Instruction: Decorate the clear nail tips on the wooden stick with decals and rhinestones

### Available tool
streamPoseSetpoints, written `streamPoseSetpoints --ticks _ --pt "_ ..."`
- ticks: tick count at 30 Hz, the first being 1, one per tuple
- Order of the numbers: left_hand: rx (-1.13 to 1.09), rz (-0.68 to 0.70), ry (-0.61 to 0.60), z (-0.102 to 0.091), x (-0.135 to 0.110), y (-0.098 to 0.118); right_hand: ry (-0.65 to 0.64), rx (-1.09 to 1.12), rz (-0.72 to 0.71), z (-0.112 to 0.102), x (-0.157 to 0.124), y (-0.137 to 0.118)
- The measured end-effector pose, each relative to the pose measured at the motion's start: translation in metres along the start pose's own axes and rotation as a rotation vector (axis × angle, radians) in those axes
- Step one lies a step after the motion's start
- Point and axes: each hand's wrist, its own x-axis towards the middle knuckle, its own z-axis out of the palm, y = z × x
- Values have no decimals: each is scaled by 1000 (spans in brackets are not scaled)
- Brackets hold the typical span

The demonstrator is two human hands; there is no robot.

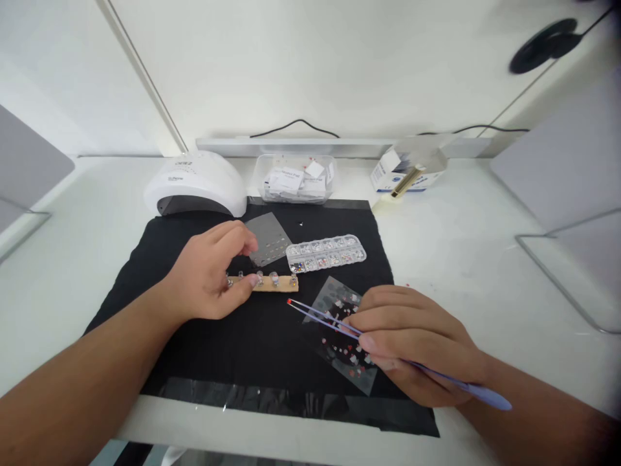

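Note:
My left hand (208,272) lies across the left part of a light wooden strip (284,286) that bears several small clear stands with glittery nail tips. Its thumb reaches the strip beside a nail tip (274,278), while the bent index finger stays apart from the thumb; the other fingers are mostly hidden. My right hand (417,343) is closed around purple tweezers (334,320). At the tweezers' tips sits a tiny red piece (290,301), to the lower left of a clear sheet (354,369) scattered with small red and white decorations.
Behind the strip lie a clear rhinestone case (326,252) and a transparent sticker sheet (269,236) on black cloth (218,349). Further back stand a white nail lamp (196,184), a plastic box (262,188) of alcohol pads, and an open carton (388,169) with a gold tube (406,181).

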Motion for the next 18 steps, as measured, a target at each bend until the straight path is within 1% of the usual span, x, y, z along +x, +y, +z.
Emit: streamPoseSetpoints --ticks 2,6,9,11,14,18 --pt "-12 -28 -13 0 0 -2 21 21 3 2 1 2" --pt "-13 -132 -59 1 0 -6 70 62 4 4 4 6" --pt "10 -156 -40 1 1 -7 110 67 5 8 7 8" --pt "23 -155 -28 -2 2 -6 149 74 12 11 9 7" --pt "46 -159 21 -17 1 -2 192 55 32 14 11 5" --pt "52 -194 140 -46 -2 6 190 -29 26 13 13 1"
